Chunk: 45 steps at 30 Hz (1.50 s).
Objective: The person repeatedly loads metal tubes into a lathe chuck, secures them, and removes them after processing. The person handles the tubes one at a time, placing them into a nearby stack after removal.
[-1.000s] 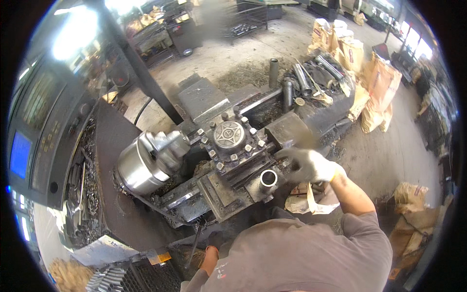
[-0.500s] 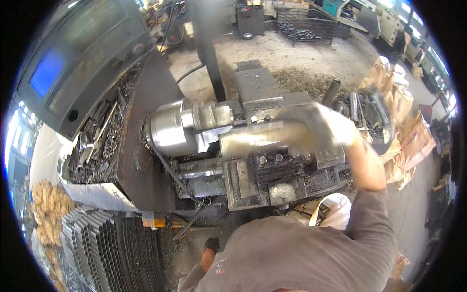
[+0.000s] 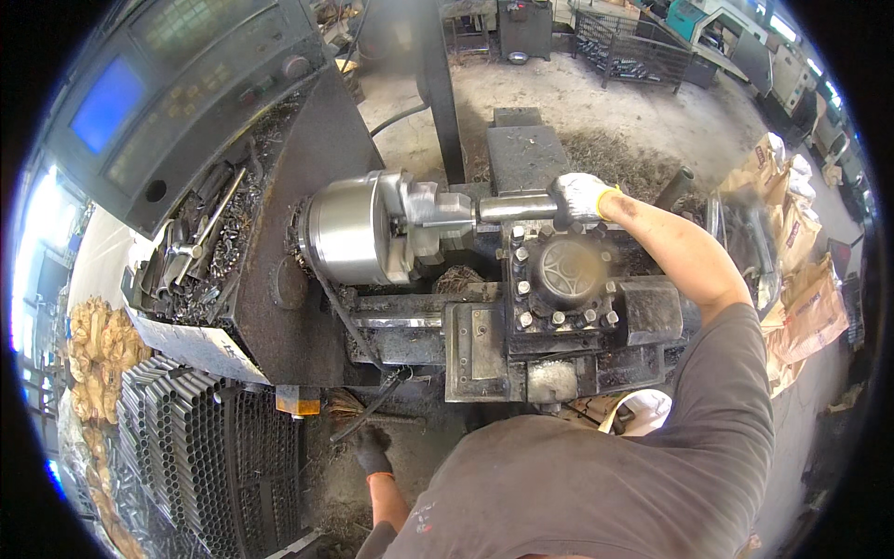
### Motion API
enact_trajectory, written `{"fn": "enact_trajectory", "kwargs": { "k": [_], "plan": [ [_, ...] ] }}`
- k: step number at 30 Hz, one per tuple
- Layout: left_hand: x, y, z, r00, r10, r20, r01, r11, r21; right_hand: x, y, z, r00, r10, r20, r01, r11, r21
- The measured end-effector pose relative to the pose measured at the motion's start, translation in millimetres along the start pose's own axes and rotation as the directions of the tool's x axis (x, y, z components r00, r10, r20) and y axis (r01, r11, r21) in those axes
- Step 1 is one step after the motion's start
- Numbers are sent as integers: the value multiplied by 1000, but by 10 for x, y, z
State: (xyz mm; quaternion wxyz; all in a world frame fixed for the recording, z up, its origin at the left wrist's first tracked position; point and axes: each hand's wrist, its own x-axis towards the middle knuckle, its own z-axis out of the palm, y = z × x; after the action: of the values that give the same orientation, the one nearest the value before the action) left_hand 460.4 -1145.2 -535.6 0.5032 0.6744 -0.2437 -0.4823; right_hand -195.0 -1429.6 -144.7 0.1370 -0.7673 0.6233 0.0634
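My right hand [image 3: 582, 197], in a white glove with dark finger parts, is closed round the right end of a short steel tube [image 3: 517, 208]. The tube lies level, its left end right at the jaws of a lathe chuck [image 3: 349, 233]. Whether it sits inside the jaws I cannot tell. Just nearer to me stands the square tool post [image 3: 566, 270] with bolts along its edges. Low on the left, my left hand [image 3: 373, 451] in a dark glove hangs close to a dark bar [image 3: 371, 410]; its fingers are too dark and blurred to read.
A stack of steel tubes [image 3: 196, 447] stands at the lower left. A tray of metal chips and tools [image 3: 200, 247] lies beside the control panel [image 3: 107, 107]. Paper sacks [image 3: 810, 298] stand at the right. A white bucket [image 3: 643, 410] is near my right side.
My right hand has moved up and slightly left, and the tube now shows clearly at the chuck. The tool post has come into clear sight. My left hand has shifted left and upward.
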Motion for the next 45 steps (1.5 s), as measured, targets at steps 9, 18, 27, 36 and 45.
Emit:
{"fn": "enact_trajectory", "kwargs": {
  "k": [9,18,27,36,45],
  "plan": [
    [131,1615,-87,984,76,-161,-137,903,-408,539,492,615,940,-270,209,181,913,366],
    [-1,2106,-11,984,-86,156,163,787,-594,711,272,557,941,-231,248,180,960,214],
    [212,1789,-171,988,76,-131,-115,940,-321,992,-970,109,990,-122,67,55,788,613],
    [-427,2068,240,751,521,-407,-447,854,268,-1123,-732,-228,790,316,-526,-14,867,499],
    [-404,4734,2185,-5,949,315,-782,-200,590,-3689,1747,3472,313,603,-734,-772,612,173]
  ]
}}
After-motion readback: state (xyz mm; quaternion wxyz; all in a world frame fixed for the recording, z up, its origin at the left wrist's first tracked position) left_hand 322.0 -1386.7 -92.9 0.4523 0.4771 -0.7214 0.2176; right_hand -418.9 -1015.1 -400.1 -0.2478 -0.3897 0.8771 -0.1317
